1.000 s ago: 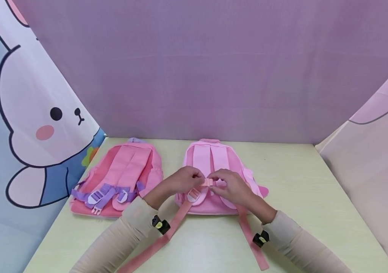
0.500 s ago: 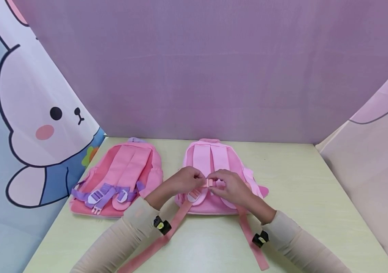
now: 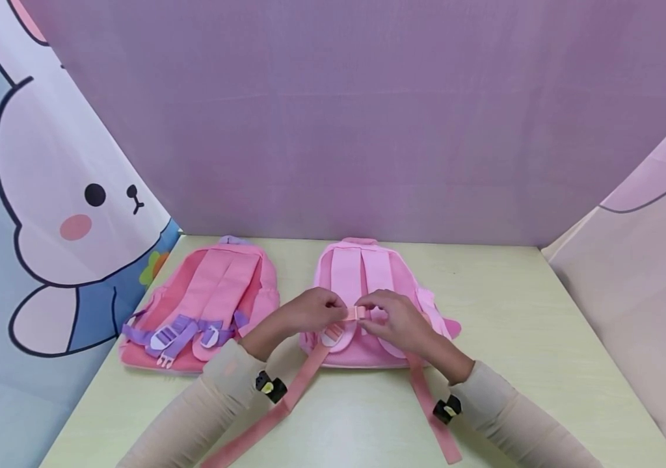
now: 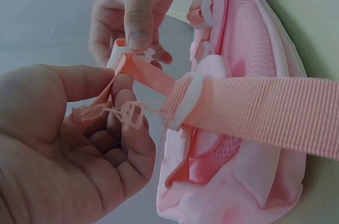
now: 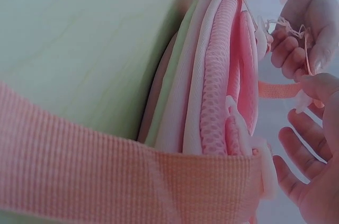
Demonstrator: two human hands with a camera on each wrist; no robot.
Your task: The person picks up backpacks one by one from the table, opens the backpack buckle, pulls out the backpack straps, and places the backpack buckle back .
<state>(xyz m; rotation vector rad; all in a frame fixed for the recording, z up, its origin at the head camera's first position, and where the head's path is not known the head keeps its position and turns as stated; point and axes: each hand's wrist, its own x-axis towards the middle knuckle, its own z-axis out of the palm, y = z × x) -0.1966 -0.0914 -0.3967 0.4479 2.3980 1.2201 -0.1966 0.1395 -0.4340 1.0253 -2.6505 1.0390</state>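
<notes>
A light pink backpack lies straps-up on the table. Over its lower half, my left hand pinches a peach webbing strap between thumb and forefinger; the frayed end hangs by the palm in the left wrist view. My right hand holds a small pale buckle with thumb and fingertips, just right of the left hand. In the left wrist view, the strap loops through this buckle. A white strap adjuster sits below the left hand. The right fingertips partly cover the buckle.
A coral backpack with purple straps lies to the left, its pronged buckle loose. Two peach strap tails run toward the table's front. A purple curtain stands behind, and a rabbit-print cloth hangs at left.
My left hand has shifted slightly left and down, widening the gap to the right hand, so more strap shows beside the buckle. The right hand and both backpacks have hardly moved.
</notes>
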